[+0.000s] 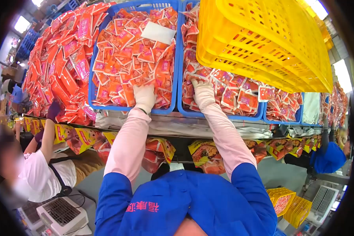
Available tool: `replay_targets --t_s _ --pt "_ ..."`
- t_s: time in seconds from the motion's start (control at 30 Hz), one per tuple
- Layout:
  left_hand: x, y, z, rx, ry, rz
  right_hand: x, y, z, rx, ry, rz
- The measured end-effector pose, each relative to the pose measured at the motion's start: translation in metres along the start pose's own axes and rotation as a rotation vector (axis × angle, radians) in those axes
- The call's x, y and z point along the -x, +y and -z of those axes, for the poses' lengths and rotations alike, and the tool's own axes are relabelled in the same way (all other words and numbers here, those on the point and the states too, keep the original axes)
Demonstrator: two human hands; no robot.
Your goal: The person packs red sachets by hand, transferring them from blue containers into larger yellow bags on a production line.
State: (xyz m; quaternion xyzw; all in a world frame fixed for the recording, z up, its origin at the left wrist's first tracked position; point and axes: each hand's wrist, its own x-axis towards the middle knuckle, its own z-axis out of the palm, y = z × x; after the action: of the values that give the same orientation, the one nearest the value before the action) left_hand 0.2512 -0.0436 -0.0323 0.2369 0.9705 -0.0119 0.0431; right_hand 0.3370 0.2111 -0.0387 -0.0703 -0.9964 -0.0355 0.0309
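Note:
My left hand [145,98], in a pale glove, reaches over the near edge of a blue crate [135,109] full of small orange-red packets [122,51]. Its fingertips touch the packets and are partly hidden among them. My right hand [203,93], gloved too, is at the left side of a second blue crate [224,115], its fingers bent onto red packets [234,96]. Whether either hand grips a packet cannot be made out. On the left crate's packets lies a white sheet [158,33].
Stacked yellow crates [263,43] overhang the right crate. Larger red packets [63,67] are heaped at the left. Yellow-and-red bags [208,155] line the table's near edge below my arms. A co-worker [47,173] stands at the left, another [329,157] at the far right.

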Motion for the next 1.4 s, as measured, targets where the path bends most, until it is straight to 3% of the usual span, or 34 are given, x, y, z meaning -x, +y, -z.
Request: replay_targets --t_s 0.1,0.13,0.17,0.3,0.33,0.37,0.47,0.53,0.57,0.6,0.63,0.67,0.7,0.77,0.83,0.9,0.97,1.03,1.07,1.1,1.17,1.23,1.3,1.37,1.4 --pt "0.012 -0.022 0.006 0.243 0.065 -0.023 0.017 0.003 0.032 -0.154 -0.179 -0.07" --pt "0.024 -0.028 0.004 0.495 0.231 -0.008 0.033 0.009 0.039 -0.306 0.077 -0.068" --pt "0.039 -0.033 0.0 0.828 0.266 0.011 0.047 0.018 0.047 -0.456 0.171 -0.072" --pt "0.087 -0.024 0.043 1.154 0.24 0.055 0.106 0.039 0.098 -1.467 0.074 -0.397" --pt "0.085 -0.022 0.04 1.285 0.328 0.0 0.124 0.036 0.109 -1.582 0.179 -0.423" --pt "0.083 -0.015 0.037 1.444 0.377 0.09 0.144 0.034 0.123 -1.642 0.147 -0.49" --pt "0.117 0.008 0.092 1.688 0.25 0.051 0.2 0.022 0.154 -1.699 0.133 -0.429" --pt "0.163 0.026 0.119 1.802 -0.123 -0.246 0.228 0.008 0.172 -1.658 0.135 -0.448" --pt "0.187 0.04 0.12 1.704 -0.064 -0.308 0.241 0.0 0.179 -1.631 0.133 -0.467" --pt "0.212 0.052 0.122 1.73 -0.163 -0.301 0.252 -0.007 0.183 -1.668 0.161 -0.494" --pt "0.235 0.064 0.113 1.716 -0.134 -0.341 0.261 -0.011 0.186 -1.666 0.167 -0.495" --pt "0.246 0.071 0.088 1.476 0.068 -0.532 0.272 -0.013 0.185 -1.668 0.175 -0.52" --pt "0.258 0.076 0.074 1.367 0.042 -0.569 0.279 -0.015 0.183 -1.669 0.18 -0.545" --pt "0.258 0.087 0.034 1.043 0.192 -0.713 0.292 -0.021 0.163 -1.641 0.182 -0.557" --pt "0.243 0.084 0.032 0.969 0.294 -0.716 0.295 -0.033 0.157 -1.422 0.079 -0.564" --pt "0.243 0.061 0.046 0.986 0.285 -0.54 0.299 -0.047 0.16 -1.439 0.029 -0.569" --pt "0.247 0.027 0.079 1.299 0.166 -0.386 0.299 -0.058 0.169 -1.201 -0.064 -0.386" --pt "0.259 -0.024 0.095 1.41 -0.114 -0.488 0.289 -0.076 0.174 -1.069 -0.124 -0.059" --pt "0.272 -0.045 0.106 1.494 -0.565 -0.367 0.282 -0.084 0.175 -0.878 -0.175 0.088" --pt "0.284 -0.059 0.094 1.099 -0.463 -0.528 0.275 -0.096 0.174 -0.683 -0.22 0.229" --pt "0.302 -0.044 0.082 0.567 -0.464 -0.546 0.257 -0.13 0.148 -0.345 -0.41 0.382" --pt "0.308 -0.025 0.055 0.392 -0.432 -0.528 0.232 -0.162 0.14 -0.314 -0.608 0.398" --pt "0.31 -0.011 0.016 0.345 -0.187 -0.582 0.217 -0.182 0.096 -0.281 -0.745 0.421" --pt "0.305 -0.003 0.005 0.335 -0.158 -0.533 0.198 -0.199 0.001 -0.219 -0.905 0.387" --pt "0.303 -0.003 0.012 0.409 -0.139 -0.532 0.187 -0.209 0.039 -0.182 -0.957 0.397"
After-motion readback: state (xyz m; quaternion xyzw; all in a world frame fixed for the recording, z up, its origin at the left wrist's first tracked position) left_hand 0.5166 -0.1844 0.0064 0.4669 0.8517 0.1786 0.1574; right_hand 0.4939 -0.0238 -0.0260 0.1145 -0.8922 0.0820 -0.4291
